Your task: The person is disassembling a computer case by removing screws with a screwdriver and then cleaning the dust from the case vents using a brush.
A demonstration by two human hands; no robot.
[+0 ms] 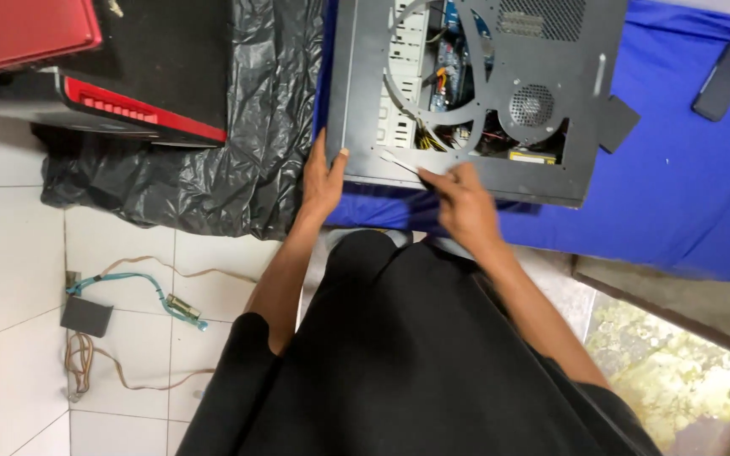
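Black sleeves lead to the right hand point(465, 201) pinching a white strip point(400, 160) against the computer case point(365, 93); left hand point(324, 179) fingers press together on its edge.

A red and black case point(86, 67) is seen at the upper left, set on crumpled black plastic sheeting point(213, 169). A dark phone point(724, 81) is laid on the blue cloth point(678, 194) at the upper right. Cables point(141, 291) and a small grey box point(86, 317) are scattered on white floor tiles point(10, 253) at the lower left.

Soft even indoor light, faint shadows, slight motion blur, no glare.
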